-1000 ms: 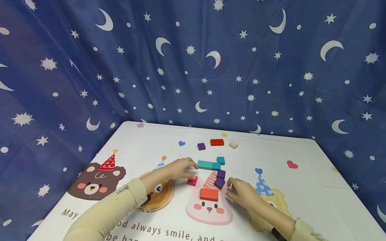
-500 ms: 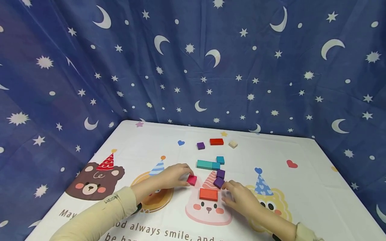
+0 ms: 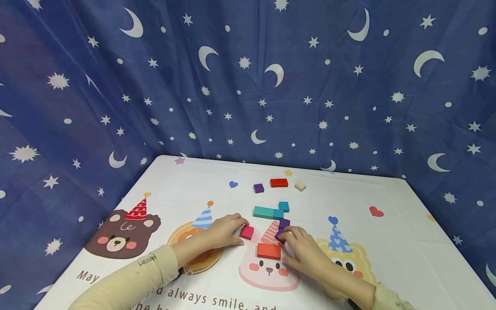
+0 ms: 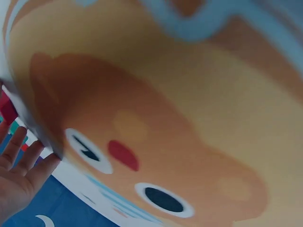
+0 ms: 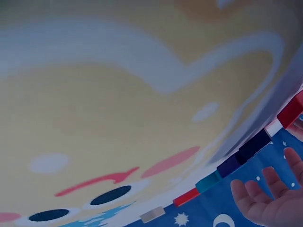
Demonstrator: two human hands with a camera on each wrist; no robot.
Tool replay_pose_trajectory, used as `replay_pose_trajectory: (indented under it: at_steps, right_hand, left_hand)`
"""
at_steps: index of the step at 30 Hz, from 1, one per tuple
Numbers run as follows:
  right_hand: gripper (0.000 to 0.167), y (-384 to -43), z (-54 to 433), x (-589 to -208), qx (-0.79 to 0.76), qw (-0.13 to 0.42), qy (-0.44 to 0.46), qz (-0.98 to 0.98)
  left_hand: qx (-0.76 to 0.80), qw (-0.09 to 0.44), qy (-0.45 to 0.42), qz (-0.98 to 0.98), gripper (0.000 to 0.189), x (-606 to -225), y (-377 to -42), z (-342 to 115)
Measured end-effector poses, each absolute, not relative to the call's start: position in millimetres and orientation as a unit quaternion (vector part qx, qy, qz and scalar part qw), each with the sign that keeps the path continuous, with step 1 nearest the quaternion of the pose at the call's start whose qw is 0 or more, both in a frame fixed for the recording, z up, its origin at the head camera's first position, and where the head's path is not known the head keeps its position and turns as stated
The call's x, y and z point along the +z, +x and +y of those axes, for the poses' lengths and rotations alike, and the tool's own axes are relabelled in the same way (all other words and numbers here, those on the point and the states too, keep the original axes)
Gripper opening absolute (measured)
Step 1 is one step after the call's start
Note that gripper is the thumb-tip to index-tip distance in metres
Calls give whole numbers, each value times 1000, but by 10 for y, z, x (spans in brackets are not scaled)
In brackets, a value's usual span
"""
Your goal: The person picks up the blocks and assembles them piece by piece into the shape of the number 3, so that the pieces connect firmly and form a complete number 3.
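My left hand (image 3: 226, 232) rests low over the table, left of a pink block (image 3: 247, 232), its fingertips at or beside the block's edge. In the left wrist view the fingers of that hand (image 4: 21, 177) look spread and loosely bent. My right hand (image 3: 304, 249) reaches in from the right, and its fingertips partly cover the nearer purple block (image 3: 279, 235). A second purple block (image 3: 284, 224) lies just behind it, corner to corner. An orange-red rectangular block (image 3: 269, 251) lies between the hands. In the right wrist view the right hand's (image 5: 272, 203) fingers appear relaxed and apart.
Behind the hands, a long teal block (image 3: 263, 212) abuts a blue block (image 3: 278, 214), with another blue block (image 3: 284, 206) at its corner. Farther back lie a purple block (image 3: 258, 188), a red block (image 3: 279, 183) and a cream block (image 3: 300, 186). A starry curtain (image 3: 248, 86) stands behind the table.
My right hand has moved left, onto the nearer purple block. My left hand has drawn slightly back from above the pink block, which now shows more fully.
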State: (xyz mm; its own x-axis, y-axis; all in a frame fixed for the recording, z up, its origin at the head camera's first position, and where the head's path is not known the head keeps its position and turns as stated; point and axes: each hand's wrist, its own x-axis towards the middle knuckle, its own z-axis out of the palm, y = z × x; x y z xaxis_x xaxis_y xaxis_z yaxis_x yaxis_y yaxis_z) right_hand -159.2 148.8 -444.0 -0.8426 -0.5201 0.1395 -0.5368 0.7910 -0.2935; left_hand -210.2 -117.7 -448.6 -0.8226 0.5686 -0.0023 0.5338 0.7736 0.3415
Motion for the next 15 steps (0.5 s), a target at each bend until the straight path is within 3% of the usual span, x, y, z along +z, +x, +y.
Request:
replay_pose_trajectory:
  at_steps: [6, 15]
  right_hand:
    - [50, -1638, 1442, -4421, 172, 17, 294, -940]
    - [38, -1683, 1311, -4429, 174, 1, 306, -936]
  left_hand:
    - [157, 42, 305, 938, 49, -4485, -2128, -1179]
    - [161, 51, 299, 939, 49, -4493, -2109, -1197]
